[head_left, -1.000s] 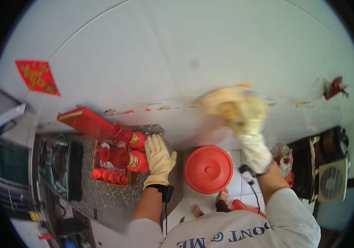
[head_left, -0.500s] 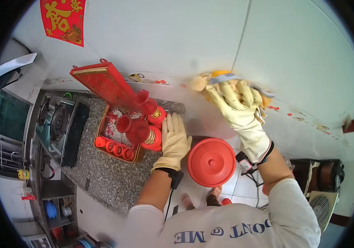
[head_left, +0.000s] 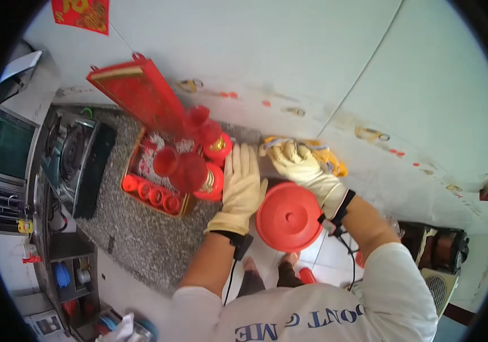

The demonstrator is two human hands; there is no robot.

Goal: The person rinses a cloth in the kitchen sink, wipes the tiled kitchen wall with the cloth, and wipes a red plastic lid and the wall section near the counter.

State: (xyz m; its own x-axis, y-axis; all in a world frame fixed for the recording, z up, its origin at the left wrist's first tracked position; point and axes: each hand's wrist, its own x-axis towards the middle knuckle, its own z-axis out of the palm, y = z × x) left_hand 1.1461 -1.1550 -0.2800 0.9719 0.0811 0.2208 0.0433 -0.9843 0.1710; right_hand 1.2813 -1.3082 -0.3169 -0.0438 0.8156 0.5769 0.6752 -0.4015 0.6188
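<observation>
Crumpled yellow cloth (head_left: 330,161) with grey bands

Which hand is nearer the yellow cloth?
Right. The right hand is on the yellow cloth, touching it; the left hand is left of it, apart, beside the red vases.

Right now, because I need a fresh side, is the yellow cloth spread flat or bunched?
Bunched: the yellow cloth is gathered under the right hand, with uneven folds showing on either side.

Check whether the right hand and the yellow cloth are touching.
Touching. The head view shows the right hand directly on the yellow cloth, curled over it.
</observation>
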